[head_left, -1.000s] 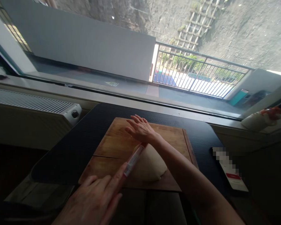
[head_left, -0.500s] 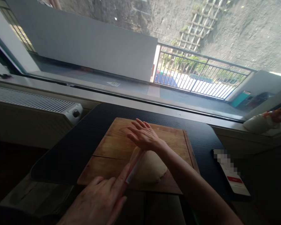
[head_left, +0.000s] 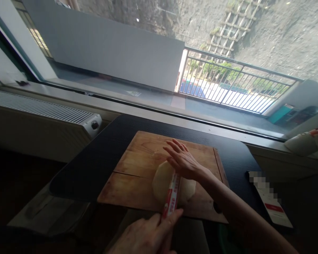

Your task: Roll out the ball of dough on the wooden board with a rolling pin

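Dim room by a wide window. Metal-barred railing [head_left: 235, 83] outside; long white ribbed radiator [head_left: 42, 128] at left. Black worktop [head_left: 82, 167] with rounded corners under the sill, carrying a brown rectangular wooden board [head_left: 129, 188], cracked along one seam. Dark-edged flat phone [head_left: 282, 218] with a pale face at the right edge, part blurred out.

Pale cream, rounded piece of dough [head_left: 159, 183] on the board, toward its near edge. Across it, a slim red-and-white printed stick [head_left: 172, 197].

Change: half a second ago the stick slanted along the dough's left side; now it stands nearer upright in view, dough showing on both sides. Both hands have shifted rightward with it. Judgement: the stick now bears on the dough's middle rather than one flank.

Left hand [head_left: 149, 233]: closed around the stick's near end, thumb along it. Right hand [head_left: 184, 163]: opened out, fingers extended and slightly parted, palm down over the far end. Whether the palm presses the stick, cannot tell.
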Tool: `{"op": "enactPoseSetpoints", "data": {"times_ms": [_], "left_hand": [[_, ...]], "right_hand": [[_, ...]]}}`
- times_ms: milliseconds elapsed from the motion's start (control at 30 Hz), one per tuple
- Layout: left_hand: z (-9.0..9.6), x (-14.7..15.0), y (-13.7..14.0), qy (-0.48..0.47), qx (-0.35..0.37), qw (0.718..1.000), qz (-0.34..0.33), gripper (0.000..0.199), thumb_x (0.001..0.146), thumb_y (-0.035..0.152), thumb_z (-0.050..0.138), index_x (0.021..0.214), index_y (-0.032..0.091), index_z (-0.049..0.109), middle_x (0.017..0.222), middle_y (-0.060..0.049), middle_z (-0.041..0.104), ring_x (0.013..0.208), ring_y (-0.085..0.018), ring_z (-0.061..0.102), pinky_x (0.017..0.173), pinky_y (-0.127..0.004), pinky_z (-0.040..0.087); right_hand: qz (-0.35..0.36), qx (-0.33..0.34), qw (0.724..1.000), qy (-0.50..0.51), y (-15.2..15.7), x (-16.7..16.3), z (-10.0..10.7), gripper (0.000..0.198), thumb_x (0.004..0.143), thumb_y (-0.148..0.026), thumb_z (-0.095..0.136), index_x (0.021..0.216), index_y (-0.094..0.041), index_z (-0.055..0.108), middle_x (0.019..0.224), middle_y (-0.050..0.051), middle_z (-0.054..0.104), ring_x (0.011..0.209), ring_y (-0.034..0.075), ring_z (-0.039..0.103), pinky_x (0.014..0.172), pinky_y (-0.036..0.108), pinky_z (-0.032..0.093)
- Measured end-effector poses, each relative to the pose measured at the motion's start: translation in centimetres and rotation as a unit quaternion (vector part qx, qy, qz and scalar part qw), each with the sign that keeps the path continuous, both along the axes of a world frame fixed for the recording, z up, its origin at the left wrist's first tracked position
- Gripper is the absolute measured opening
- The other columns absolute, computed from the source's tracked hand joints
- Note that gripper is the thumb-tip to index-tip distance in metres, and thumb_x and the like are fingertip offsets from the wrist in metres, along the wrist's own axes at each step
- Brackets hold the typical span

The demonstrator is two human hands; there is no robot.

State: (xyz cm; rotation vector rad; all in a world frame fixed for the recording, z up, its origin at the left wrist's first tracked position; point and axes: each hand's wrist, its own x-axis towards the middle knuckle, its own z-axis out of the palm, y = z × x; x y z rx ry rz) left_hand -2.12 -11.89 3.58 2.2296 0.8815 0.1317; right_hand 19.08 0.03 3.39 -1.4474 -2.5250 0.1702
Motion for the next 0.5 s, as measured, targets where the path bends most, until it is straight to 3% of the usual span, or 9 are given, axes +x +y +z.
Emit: {"op": "enactPoseSetpoints", "data": {"times_ms": [100,167,233,400,500], "left_hand": [[0.9,0.1,0.3,-0.028,-0.054,0.998,-0.01,0.057,0.084,0.041,0.05,0.138,0.037,0.032,0.114,-0.002,0.061,0.094,-0.02,0.061,0.084,-0.031,0.049],[1.0,0.2,0.3,-0.049,-0.073,0.996,-0.022,0.057,0.084,0.043,0.049,0.138,0.037,0.032,0.119,-0.002,0.059,0.1,-0.021,0.06,0.087,-0.032,0.048],[0.7,0.6,0.1,-0.062,-0.081,0.994,-0.028,0.057,0.083,0.043,0.051,0.137,0.037,0.032,0.122,-0.002,0.058,0.103,-0.022,0.059,0.087,-0.033,0.047],[-0.2,2.3,-0.9,-0.068,-0.08,0.993,-0.059,0.059,0.08,0.047,0.053,0.135,0.034,0.037,0.121,-0.007,0.057,0.099,-0.025,0.061,0.083,-0.035,0.049],[-0.6,2.6,-1.3,-0.072,-0.065,0.993,-0.067,0.061,0.081,0.05,0.051,0.137,0.034,0.034,0.123,-0.008,0.056,0.1,-0.027,0.06,0.083,-0.038,0.049]], "right_hand": [[0.027,0.025,0.999,0.004,2.2,-5.0,0.2,0.049,0.093,-0.041,0.036,0.137,-0.022,0.036,0.147,0.005,0.029,0.139,0.021,0.012,0.112,0.041,0.013],[0.037,0.033,0.999,-0.008,2.5,-6.3,0.2,0.051,0.091,-0.039,0.039,0.138,-0.02,0.036,0.147,0.005,0.03,0.139,0.021,0.011,0.112,0.039,0.012],[0.013,0.016,0.999,-0.027,1.8,-5.2,0.2,0.053,0.09,-0.038,0.038,0.139,-0.019,0.033,0.148,0.006,0.027,0.139,0.022,0.01,0.112,0.04,0.011],[-0.155,-0.06,0.984,-0.056,-0.7,0.8,0.3,0.055,0.092,-0.036,0.027,0.143,-0.015,0.025,0.15,0.01,0.022,0.139,0.024,0.013,0.11,0.044,0.014],[-0.173,-0.08,0.981,-0.042,-0.8,-0.4,0.3,0.056,0.092,-0.035,0.028,0.144,-0.014,0.022,0.149,0.012,0.024,0.137,0.025,0.019,0.109,0.042,0.019]]}}
